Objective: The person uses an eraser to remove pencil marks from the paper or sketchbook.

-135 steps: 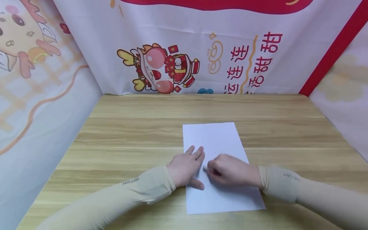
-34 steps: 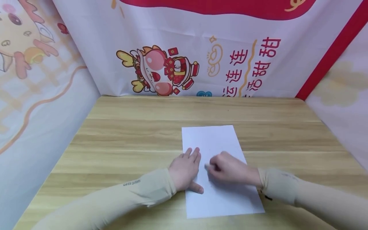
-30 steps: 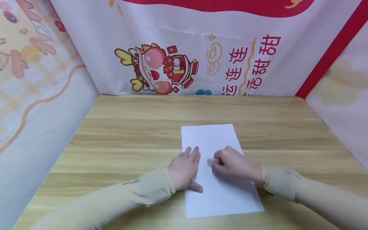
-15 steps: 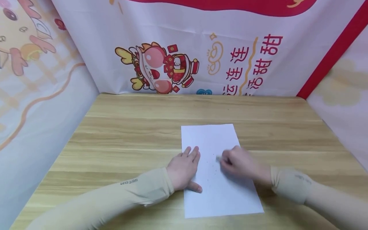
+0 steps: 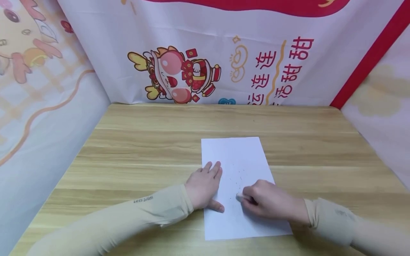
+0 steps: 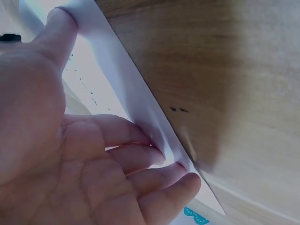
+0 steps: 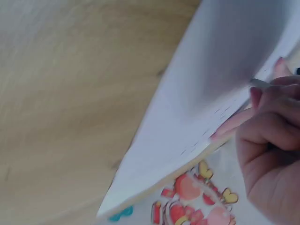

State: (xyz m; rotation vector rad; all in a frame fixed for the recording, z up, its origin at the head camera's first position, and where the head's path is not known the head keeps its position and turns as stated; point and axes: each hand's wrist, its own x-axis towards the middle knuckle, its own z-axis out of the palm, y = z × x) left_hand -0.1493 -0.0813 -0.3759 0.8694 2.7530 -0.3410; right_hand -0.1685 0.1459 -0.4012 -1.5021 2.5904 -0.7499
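Note:
A white sheet of paper [image 5: 232, 151] lies on the wooden table. My left hand [image 5: 204, 186] rests flat across its left edge, fingers spread and thumb apart; the left wrist view shows the fingertips [image 6: 190, 185] against the paper. Over the sheet's right half, my right hand [image 5: 267, 200] pinches a small whitish eraser [image 5: 238, 196] between thumb and curled fingers, its end down at the paper. Most of the eraser is hidden by the fingers, and only its tip [image 7: 258, 83] shows in the right wrist view. Several dark crumbs [image 5: 239, 182] are scattered between the hands.
The wooden table [image 5: 144, 149] extends around the sheet on all sides. A white cloth backdrop [image 5: 205, 32] with a cartoon print and red lettering hangs along its far edge. Printed cloths also hang at the left [image 5: 64, 89] and right [image 5: 384, 92].
My right hand has shifted back and forth over the sheet with the eraser and is now nearer me than half a second ago. More crumbs show on the paper. My left hand stays put.

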